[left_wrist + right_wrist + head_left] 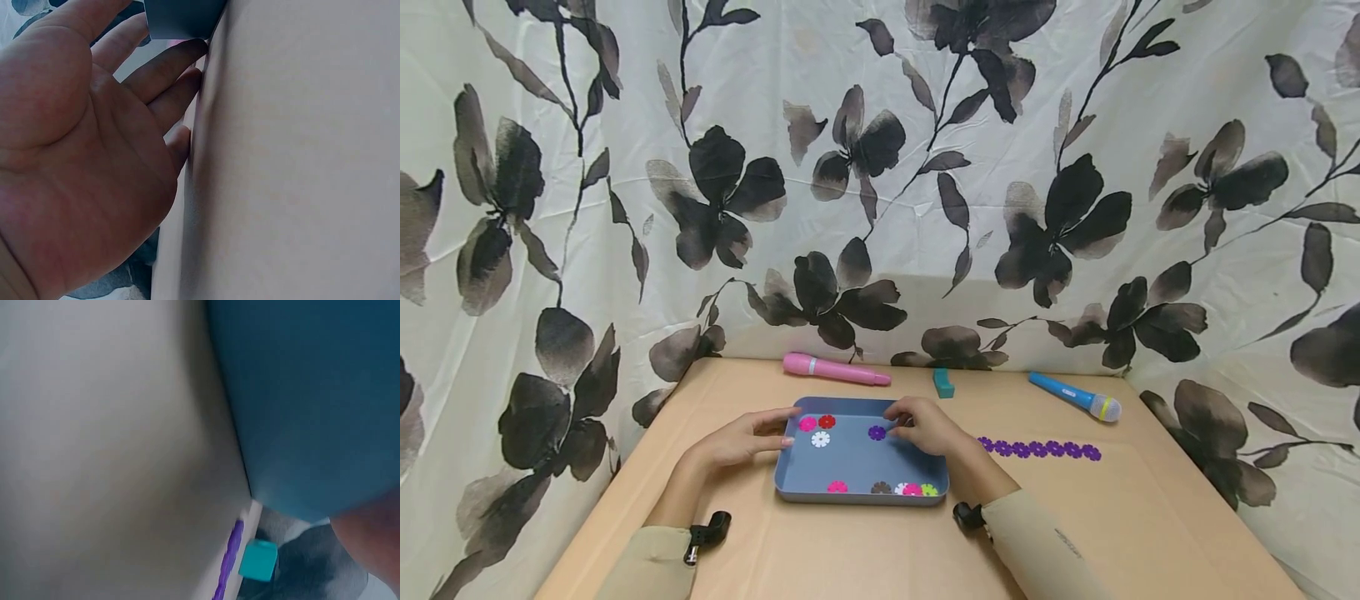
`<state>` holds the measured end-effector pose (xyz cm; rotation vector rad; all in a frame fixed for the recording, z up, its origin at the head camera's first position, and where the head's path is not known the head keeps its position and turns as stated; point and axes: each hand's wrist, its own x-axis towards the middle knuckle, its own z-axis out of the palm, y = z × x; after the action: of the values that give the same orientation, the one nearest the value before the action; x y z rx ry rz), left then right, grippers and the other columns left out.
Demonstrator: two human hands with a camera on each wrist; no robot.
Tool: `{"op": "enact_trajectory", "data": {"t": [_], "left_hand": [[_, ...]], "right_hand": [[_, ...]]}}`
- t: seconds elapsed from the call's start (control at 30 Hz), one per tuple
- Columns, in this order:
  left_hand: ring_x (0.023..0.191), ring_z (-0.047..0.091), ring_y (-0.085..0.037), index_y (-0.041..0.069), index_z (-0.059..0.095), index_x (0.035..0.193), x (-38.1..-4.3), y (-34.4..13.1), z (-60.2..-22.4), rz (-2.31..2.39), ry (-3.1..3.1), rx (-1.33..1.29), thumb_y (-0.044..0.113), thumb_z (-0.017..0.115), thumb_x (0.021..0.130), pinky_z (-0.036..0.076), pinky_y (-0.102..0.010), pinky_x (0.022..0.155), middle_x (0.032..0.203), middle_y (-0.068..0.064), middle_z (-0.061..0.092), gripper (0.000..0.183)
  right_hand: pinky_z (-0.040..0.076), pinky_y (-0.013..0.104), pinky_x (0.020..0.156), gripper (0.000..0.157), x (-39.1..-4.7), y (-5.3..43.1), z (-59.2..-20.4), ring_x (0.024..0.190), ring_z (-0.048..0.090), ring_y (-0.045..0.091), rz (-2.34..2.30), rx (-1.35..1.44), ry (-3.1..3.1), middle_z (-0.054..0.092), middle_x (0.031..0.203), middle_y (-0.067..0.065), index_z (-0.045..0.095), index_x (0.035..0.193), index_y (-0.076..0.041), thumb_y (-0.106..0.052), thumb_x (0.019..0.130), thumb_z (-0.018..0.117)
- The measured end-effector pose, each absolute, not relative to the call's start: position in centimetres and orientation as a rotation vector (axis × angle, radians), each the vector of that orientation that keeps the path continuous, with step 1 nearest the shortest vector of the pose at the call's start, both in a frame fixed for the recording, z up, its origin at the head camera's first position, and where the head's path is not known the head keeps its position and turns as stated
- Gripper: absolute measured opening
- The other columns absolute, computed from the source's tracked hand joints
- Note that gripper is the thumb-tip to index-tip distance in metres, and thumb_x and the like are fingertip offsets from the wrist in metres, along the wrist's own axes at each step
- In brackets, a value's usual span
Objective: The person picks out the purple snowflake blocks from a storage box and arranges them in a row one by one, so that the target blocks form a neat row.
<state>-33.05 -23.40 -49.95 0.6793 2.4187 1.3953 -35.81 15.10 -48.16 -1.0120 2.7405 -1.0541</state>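
A blue-grey tray stands on the table with several notched, flower-shaped plastic discs in it. Pink, red and white discs lie at its far left, with more along the near wall. My left hand touches the tray's left rim; in the left wrist view its fingers stretch toward the tray. My right hand is over the tray's right side, thumb and index finger apart. A purple disc is right beside its fingertips; any contact is unclear. The right wrist view mostly shows the tray's outer side.
Right of the tray, several purple discs lie in a row on the table. Along the back are a pink toy microphone, a teal block and a blue toy microphone. Floral cloth hangs behind.
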Motion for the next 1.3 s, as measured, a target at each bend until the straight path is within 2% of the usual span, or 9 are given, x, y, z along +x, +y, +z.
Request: {"op": "enact_trajectory", "data": {"t": [0.23, 0.43, 0.63, 1.07, 1.3], "left_hand": [[0.153, 0.037, -0.042, 0.011, 0.046, 0.158, -33.1, -23.4, -50.0, 1.394, 2.418, 0.673, 0.03, 0.071, 0.1, 0.025, -0.061, 0.126, 0.164, -0.017, 0.042, 0.066], [0.154, 0.035, -0.041, 0.011, 0.045, 0.158, -33.1, -23.3, -50.0, 1.398, 2.412, 0.66, 0.03, 0.071, 0.1, 0.024, -0.059, 0.126, 0.164, -0.016, 0.041, 0.066], [0.154, 0.035, -0.04, 0.012, 0.046, 0.158, -33.1, -23.3, -49.9, 1.406, 2.404, 0.657, 0.032, 0.072, 0.1, 0.025, -0.059, 0.127, 0.165, -0.015, 0.041, 0.066], [0.153, 0.036, -0.041, 0.011, 0.047, 0.157, -32.9, -23.3, -49.5, 1.411, 2.405, 0.647, 0.031, 0.072, 0.1, 0.024, -0.061, 0.126, 0.163, -0.017, 0.043, 0.066], [0.153, 0.035, -0.04, 0.01, 0.046, 0.157, -33.0, -23.4, -49.7, 1.412, 2.403, 0.662, 0.03, 0.071, 0.1, 0.024, -0.06, 0.127, 0.164, -0.016, 0.042, 0.066]], "right_hand": [[0.053, 0.025, 0.075, 0.026, -36.4, 13.4, -48.6, 0.091, 0.063, 0.018, -0.926, -1.06, 2.719, 0.073, 0.11, 0.008, 0.075, 0.12, -0.004, -0.007, 0.094, 0.076], [0.048, 0.024, 0.076, 0.02, -36.4, 12.4, -48.7, 0.086, 0.057, 0.013, -0.802, -1.072, 2.752, 0.07, 0.105, 0.004, 0.078, 0.115, -0.01, -0.007, 0.095, 0.076], [0.05, 0.026, 0.077, 0.014, -36.3, 12.2, -48.7, 0.087, 0.057, 0.01, -0.802, -1.002, 2.757, 0.069, 0.1, -0.001, 0.079, 0.107, -0.014, -0.007, 0.095, 0.075], [0.051, 0.025, 0.073, 0.013, -35.9, 12.6, -48.1, 0.083, 0.059, 0.01, -0.923, -0.946, 2.723, 0.069, 0.094, -0.002, 0.077, 0.101, -0.014, -0.009, 0.09, 0.082], [0.052, 0.023, 0.071, 0.018, -35.3, 13.8, -47.7, 0.084, 0.061, 0.01, -0.958, -0.968, 2.738, 0.075, 0.099, -0.003, 0.081, 0.107, -0.008, -0.013, 0.09, 0.083]]}}
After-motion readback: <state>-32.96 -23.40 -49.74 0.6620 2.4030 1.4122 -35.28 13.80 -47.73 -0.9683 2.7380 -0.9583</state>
